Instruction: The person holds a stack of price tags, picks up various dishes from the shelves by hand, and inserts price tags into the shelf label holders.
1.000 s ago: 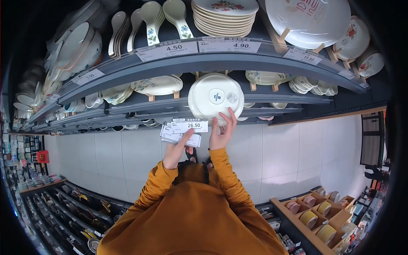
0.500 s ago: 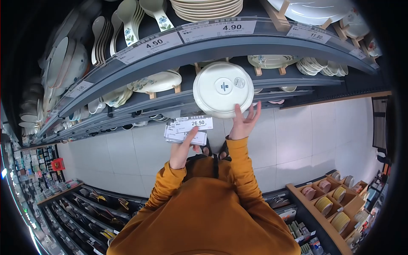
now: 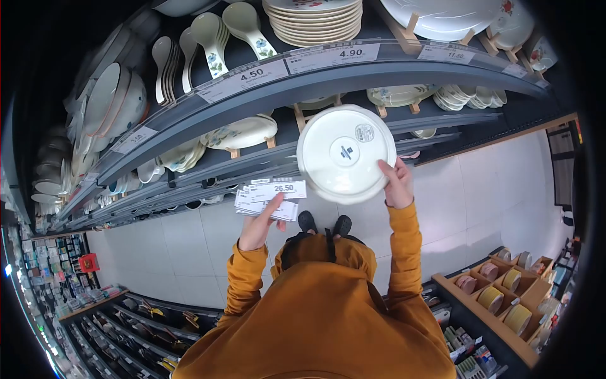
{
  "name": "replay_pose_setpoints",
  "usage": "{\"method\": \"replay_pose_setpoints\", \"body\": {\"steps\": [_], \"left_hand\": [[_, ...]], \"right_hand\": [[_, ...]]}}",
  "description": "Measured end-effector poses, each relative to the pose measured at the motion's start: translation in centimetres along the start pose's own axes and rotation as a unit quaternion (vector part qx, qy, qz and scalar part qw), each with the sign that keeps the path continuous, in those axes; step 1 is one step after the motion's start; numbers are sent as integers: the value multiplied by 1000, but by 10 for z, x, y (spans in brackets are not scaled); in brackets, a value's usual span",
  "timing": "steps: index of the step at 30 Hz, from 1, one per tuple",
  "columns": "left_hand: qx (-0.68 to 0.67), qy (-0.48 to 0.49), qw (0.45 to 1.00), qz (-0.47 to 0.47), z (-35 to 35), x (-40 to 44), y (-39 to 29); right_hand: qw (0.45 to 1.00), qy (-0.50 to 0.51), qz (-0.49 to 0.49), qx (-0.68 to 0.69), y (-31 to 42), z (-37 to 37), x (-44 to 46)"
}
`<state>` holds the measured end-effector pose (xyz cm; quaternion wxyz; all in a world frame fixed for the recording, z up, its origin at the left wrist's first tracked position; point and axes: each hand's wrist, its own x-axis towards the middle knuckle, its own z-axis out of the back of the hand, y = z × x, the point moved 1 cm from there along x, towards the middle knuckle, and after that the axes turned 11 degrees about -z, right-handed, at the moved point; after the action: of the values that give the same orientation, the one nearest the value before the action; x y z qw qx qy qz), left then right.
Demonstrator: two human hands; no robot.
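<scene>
A round white plate (image 3: 334, 180) is turned underside up, with a blue mark at its centre and a small round-cornered sticker near the rim. My right hand (image 3: 399, 184) grips its lower right edge, thumb on the underside and fingers behind the rim. To the left, my left hand (image 3: 257, 226) is closed around a stack of paper price tags (image 3: 252, 193), thumb pressed on top. The uppermost tag reads 26.50. Both hands are in front of the lower shelves, and the plate covers part of the dishes behind it.
The upper shelf edge (image 3: 353, 74) curves across above my hands. On it are stacked plates (image 3: 314, 25), several white spoons (image 3: 211, 44) and bowls (image 3: 108, 98). Oval dishes (image 3: 243, 131) stand on wooden racks below. Behind me is a wooden compartment unit (image 3: 499, 297) with coloured rolls.
The plate has come lower and to the right, turning slightly. My right hand, earlier with fingers spread at its bottom edge, now grips the right side. My left hand moved slightly left with the tags.
</scene>
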<state>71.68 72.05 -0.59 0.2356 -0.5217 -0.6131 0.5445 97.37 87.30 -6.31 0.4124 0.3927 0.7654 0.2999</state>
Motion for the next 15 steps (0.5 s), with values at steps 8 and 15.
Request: {"method": "replay_pose_setpoints", "body": {"steps": [8,15], "left_hand": [[-122,56,991,25,21,-37,-16],[-109,118,987,16,20,-54,-37]], "right_hand": [[984,155,-55,-68,70,-24,-40],[969,203,-57,-128,104,-49,-49]]}}
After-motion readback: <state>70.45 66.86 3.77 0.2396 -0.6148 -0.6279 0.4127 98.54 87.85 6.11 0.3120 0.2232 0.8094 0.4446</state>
